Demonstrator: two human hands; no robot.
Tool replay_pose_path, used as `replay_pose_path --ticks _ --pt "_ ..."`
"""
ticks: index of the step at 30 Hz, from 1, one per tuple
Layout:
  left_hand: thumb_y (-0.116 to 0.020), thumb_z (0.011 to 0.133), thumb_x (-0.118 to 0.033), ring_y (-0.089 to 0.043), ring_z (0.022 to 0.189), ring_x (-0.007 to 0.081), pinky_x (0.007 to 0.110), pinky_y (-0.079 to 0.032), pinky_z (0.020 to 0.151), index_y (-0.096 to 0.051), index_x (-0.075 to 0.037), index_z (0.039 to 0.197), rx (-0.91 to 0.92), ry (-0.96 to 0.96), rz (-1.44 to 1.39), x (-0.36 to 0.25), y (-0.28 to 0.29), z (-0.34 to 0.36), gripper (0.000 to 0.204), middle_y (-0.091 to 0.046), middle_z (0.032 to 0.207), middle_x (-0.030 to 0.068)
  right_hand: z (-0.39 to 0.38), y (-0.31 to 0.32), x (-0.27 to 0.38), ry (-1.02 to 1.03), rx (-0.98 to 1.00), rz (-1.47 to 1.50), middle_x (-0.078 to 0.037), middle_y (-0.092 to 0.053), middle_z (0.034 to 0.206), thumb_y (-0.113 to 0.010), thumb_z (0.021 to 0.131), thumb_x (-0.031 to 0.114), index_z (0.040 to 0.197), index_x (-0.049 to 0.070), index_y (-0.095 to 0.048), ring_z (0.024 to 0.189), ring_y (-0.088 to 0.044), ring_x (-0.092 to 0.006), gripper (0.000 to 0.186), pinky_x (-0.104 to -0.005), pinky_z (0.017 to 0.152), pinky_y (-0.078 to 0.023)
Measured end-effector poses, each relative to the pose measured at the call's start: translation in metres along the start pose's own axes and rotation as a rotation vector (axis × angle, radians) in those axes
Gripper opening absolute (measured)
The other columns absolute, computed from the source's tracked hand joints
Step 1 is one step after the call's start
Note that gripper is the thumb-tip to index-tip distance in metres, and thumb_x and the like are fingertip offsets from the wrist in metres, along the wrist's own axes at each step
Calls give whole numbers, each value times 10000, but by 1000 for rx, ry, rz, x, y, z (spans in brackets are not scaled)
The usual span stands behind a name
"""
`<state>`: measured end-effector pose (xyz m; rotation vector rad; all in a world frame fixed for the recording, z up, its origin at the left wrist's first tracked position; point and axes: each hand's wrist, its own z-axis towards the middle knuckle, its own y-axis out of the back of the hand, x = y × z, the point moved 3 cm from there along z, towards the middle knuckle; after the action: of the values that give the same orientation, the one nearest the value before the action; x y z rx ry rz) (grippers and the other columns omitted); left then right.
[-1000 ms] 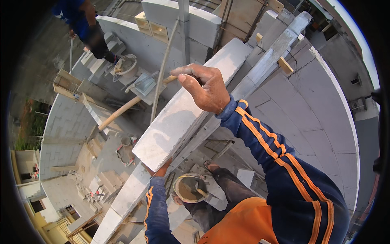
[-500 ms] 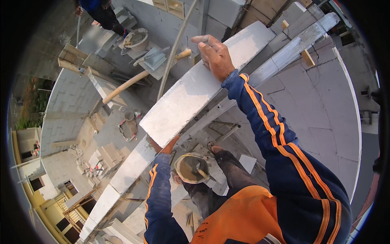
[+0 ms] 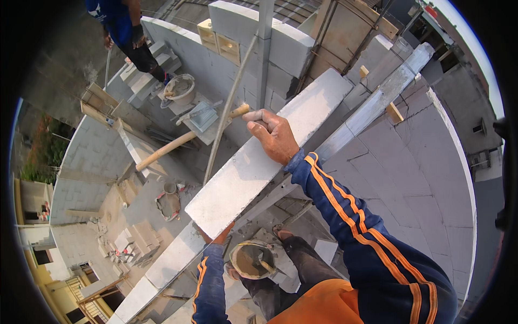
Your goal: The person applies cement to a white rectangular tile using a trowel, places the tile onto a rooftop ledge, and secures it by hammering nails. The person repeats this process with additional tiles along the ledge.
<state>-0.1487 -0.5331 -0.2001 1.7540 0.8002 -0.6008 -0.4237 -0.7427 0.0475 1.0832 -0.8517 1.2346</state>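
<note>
A long white concrete block (image 3: 302, 116) lies slanted across the middle of the view, above the top of a block wall (image 3: 162, 264). My right hand (image 3: 274, 136) grips the block's left edge about halfway along, fingers curled over it. My left hand (image 3: 217, 237) holds the near lower end from beneath, and only its fingertips show. Both sleeves are dark blue with orange stripes.
A bucket of mortar with a trowel (image 3: 252, 260) stands by my foot. A metal pole (image 3: 226, 110) and a wooden handle (image 3: 172, 144) cross behind the block. Another person (image 3: 121, 29) stands far below beside a bucket (image 3: 179, 88). Loose blocks (image 3: 129, 237) lie on the ground below.
Both hands keep their hold on the block. The view has shifted, so the block and my right hand now sit lower in the picture than half a second ago.
</note>
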Motion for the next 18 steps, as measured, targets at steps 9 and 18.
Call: replay_pose_path --ticks 9,18 --pt "-793 774 -493 -580 1177 307 388 -453 1012 -634 -85 1282 155 209 -80 -28 16 1 671 -634 1284 156 -3 -2 11 -18 -22 7 4 -451 561 -693 878 206 1061 -30 -661 520 -412 -87 300 -282 507 -366" --pt "-788 756 -542 -544 1243 324 397 -425 1059 -597 -93 1333 169 290 -71 -4 15 -6 756 -593 1354 160 -8 -5 20 -38 15 -31 37 -374 576 -696 893 221 1117 -31 -640 539 -350 -73 342 -267 533 -336"
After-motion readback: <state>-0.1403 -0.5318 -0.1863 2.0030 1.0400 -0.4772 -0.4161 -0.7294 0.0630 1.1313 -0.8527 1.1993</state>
